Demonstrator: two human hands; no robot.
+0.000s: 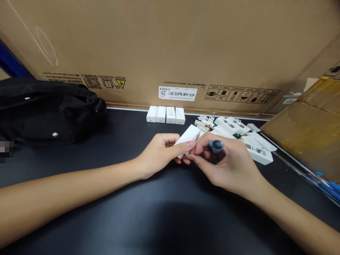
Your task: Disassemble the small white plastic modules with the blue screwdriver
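Note:
My left hand (164, 152) is closed on a white plastic switch housing (189, 136), thumb across its near end. My right hand (228, 163) meets it there, with thumb and fingertips pinched at the housing's lower edge. A tiny green spot shows between the fingertips; what they pinch is too small to make out. Tucked in the curled right fingers is a screwdriver (216, 146), its blue-grey handle pointing towards me and its shaft hidden. Behind the hands, several finished-looking white switches (170, 115) stand in a row.
Loose white housings (231, 125), flat covers (262, 141) and small metal-bearing parts (204, 124) lie heaped at the right on the black table (111, 219). A large cardboard box (170, 46) walls the back. A black bag (47, 113) lies left; another carton (310, 131) stands right.

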